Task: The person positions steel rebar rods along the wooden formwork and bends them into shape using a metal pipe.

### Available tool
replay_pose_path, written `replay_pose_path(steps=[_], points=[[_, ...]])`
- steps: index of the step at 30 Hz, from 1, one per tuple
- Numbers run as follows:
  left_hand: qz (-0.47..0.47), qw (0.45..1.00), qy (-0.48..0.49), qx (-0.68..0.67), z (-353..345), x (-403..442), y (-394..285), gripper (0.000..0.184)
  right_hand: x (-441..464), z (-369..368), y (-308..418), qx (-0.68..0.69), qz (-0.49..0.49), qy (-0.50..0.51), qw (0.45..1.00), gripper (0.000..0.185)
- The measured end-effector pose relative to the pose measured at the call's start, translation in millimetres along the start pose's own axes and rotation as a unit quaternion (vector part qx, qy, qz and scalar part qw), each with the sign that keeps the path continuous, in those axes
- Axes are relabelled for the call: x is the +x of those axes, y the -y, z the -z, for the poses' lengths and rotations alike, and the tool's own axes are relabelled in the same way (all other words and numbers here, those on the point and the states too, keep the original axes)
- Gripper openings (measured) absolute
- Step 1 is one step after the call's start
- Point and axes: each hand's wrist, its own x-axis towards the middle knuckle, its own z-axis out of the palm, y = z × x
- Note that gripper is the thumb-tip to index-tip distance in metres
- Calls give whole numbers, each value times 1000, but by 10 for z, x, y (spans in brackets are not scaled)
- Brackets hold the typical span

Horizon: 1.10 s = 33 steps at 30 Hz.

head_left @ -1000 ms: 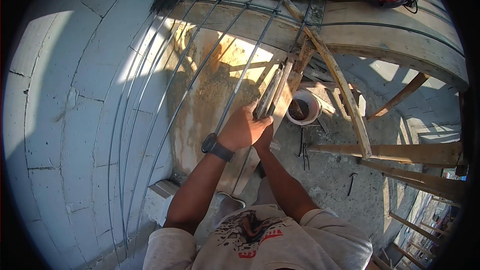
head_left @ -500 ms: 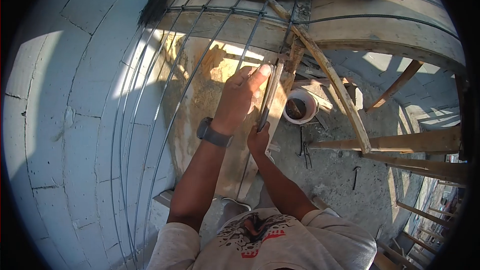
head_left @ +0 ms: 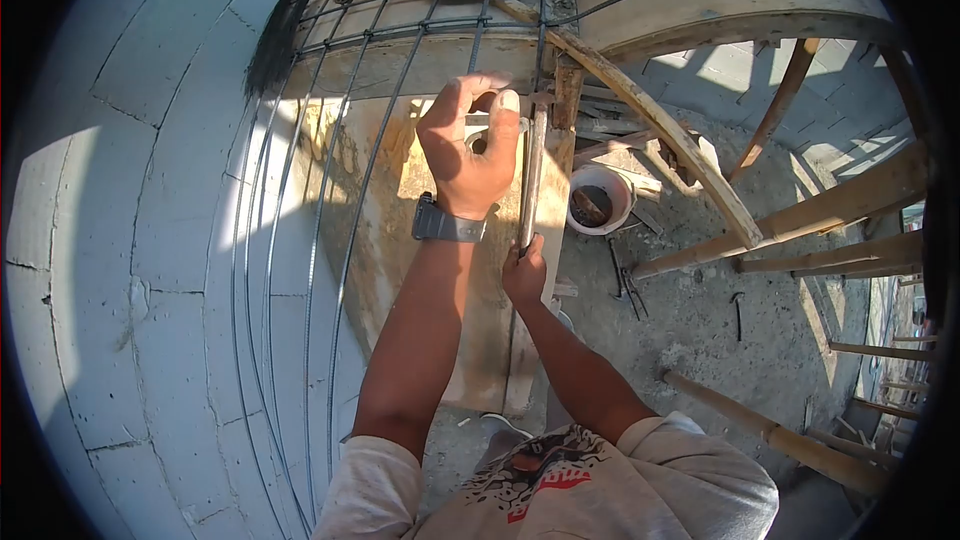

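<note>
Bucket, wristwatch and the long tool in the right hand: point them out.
Bucket (head_left: pixel 622 202): head view, on its pale inner wall.
Wristwatch (head_left: pixel 452 227): head view, on its dark strap.
Long tool (head_left: pixel 534 175): head view, about midway along its shaft.

Red letters (head_left: pixel 565 480) on front of the pale shirt (head_left: pixel 650 475), below the grip of the right hand (head_left: pixel 524 272), slanted and small, not surely readable as a word

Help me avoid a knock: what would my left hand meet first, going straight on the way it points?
The left hand would probably meet the steel rod just ahead, in front of the wooden board; depth is hard to judge.
</note>
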Motion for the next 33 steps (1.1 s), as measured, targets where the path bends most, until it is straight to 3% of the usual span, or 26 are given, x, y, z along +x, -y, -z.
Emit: replay_pose_path(steps=[1, 4, 8, 11, 15, 16, 20, 27, 33], points=[[52, 993, -2, -105, -45, -46, 29, 11, -1, -4, 4, 3, 9, -7, 1000, 22], [130, 973, -6, -192, -62, -75, 74, 11, 36, -69, -53, -16, 31, -25, 999, 22], [44, 987, -29, -155, -207, 55, 199, 18, 155, -83, -315, -47, 52, -42, 997, 22], [135, 954, -69, -260, -225, 160, 223, 18, 193, -166, -389, -52, 63, -56, 995, 21], [108, 975, -36, -190, -302, 330, 328, 20, 278, -216, -474, -54, 12, -38, 998, 22], [144, 971, -37, -187, -315, 407, 307, 26, 276, -204, -497, -56, 7, -38, 998, 22], [89, 988, -26, -126, -388, 407, 406, 26, 338, -237, -552, -60, 39, -35, 997, 23], [129, 966, -26, -221, -390, 352, 314, 26, 334, -223, -681, -37, 67, -27, 997, 23], [116, 973, 5, -198, -343, 374, 446, 25, 418, -361, -669, -55, 50, -50, 996, 26]])
